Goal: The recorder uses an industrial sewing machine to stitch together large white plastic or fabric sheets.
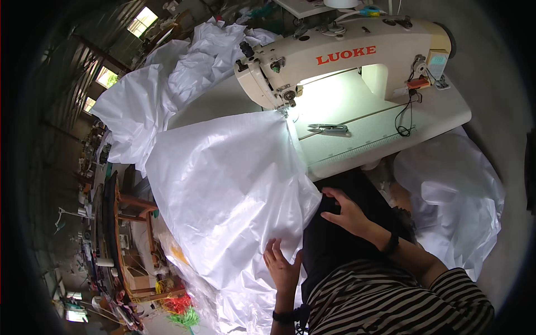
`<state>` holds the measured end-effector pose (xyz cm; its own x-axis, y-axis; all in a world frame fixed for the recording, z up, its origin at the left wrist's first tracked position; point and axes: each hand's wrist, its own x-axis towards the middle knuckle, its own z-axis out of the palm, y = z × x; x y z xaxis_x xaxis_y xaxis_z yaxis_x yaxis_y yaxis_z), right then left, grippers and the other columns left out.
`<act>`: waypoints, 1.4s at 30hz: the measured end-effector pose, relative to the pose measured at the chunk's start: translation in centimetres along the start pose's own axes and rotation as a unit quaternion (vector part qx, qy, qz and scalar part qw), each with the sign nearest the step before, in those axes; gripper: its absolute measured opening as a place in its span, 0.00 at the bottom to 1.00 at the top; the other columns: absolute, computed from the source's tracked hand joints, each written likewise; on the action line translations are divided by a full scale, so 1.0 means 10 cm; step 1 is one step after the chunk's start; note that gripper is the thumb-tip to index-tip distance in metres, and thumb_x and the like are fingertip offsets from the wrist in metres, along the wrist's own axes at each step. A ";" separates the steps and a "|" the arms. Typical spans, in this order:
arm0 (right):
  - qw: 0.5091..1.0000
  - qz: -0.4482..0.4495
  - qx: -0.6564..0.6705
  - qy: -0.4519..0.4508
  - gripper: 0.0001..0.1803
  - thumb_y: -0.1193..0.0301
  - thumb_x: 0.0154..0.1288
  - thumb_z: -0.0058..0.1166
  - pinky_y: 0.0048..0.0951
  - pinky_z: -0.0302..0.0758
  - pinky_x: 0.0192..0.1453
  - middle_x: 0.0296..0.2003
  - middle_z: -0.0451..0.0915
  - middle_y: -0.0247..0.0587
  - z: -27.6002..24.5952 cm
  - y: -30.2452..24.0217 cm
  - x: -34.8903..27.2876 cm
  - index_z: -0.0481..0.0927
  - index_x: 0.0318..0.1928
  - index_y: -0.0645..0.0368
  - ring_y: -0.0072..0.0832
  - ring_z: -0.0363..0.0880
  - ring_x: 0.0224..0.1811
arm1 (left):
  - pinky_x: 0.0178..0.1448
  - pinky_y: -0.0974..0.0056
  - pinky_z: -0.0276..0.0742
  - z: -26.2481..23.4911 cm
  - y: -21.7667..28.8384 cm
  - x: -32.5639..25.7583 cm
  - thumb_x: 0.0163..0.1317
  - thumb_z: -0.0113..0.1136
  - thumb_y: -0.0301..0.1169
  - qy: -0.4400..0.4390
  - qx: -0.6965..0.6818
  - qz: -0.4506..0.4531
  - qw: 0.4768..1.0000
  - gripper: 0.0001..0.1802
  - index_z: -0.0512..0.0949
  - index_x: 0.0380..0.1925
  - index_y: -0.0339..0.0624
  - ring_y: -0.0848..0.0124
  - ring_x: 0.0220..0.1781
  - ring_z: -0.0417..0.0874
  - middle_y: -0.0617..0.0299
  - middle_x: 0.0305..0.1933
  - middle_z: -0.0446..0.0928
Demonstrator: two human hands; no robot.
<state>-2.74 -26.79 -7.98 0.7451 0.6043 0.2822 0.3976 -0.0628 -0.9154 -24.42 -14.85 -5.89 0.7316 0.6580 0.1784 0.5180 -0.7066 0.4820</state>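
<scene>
A large white plastic-like sheet (223, 178) runs from under the needle area of the sewing machine (335, 53) down over the table's front edge toward my lap. My left hand (283, 269) lies against the lower part of this sheet, fingers spread and the thumb apart. Beside the sheet's right edge, above my dark-clothed lap, my right hand (347, 213) has its thumb and fingers apart, and nothing shows between them. The machine's lamp lights its bed brightly. Thread snips (329, 129) rest on the table right of the needle.
More crumpled white sheeting (139, 106) is heaped at the far left, and another pile (458, 195) hangs at the right. The machine table (391, 125) has a rounded right corner. A wooden frame (134, 215) stands at left, with red and green strands (181, 310) below it.
</scene>
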 end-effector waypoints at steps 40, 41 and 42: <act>0.778 -0.284 0.058 -0.557 0.15 0.75 0.68 0.47 0.37 0.84 0.38 0.32 0.81 0.47 0.10 -1.18 -1.00 0.72 0.54 0.66 0.40 0.85 0.33 | 0.36 0.72 0.74 -0.70 0.40 -0.78 0.67 0.61 0.23 -0.149 -0.367 -0.256 0.882 0.04 0.81 0.39 0.33 0.80 0.34 0.76 0.64 0.34 0.80; 0.762 -0.301 0.106 -0.563 0.17 0.74 0.68 0.47 0.38 0.84 0.40 0.32 0.82 0.47 0.12 -1.16 -1.03 0.72 0.55 0.66 0.42 0.86 0.35 | 0.36 0.72 0.74 -0.74 0.42 -0.76 0.67 0.61 0.23 -0.152 -0.368 -0.251 0.882 0.04 0.81 0.39 0.33 0.80 0.34 0.76 0.64 0.34 0.80; 0.772 -0.298 0.097 -0.553 0.16 0.73 0.68 0.50 0.39 0.83 0.43 0.34 0.82 0.46 -0.01 -1.26 -0.84 0.74 0.54 0.64 0.42 0.85 0.39 | 0.35 0.72 0.74 -0.82 0.43 -0.75 0.68 0.61 0.23 -0.106 -0.363 -0.236 0.895 0.04 0.81 0.39 0.33 0.80 0.33 0.75 0.65 0.34 0.80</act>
<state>-13.99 -31.14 1.20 -0.4937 0.7956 0.3513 0.3252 0.5435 -0.7739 -31.28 -20.70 1.92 0.6147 0.7197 -0.3228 0.4236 0.0441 0.9048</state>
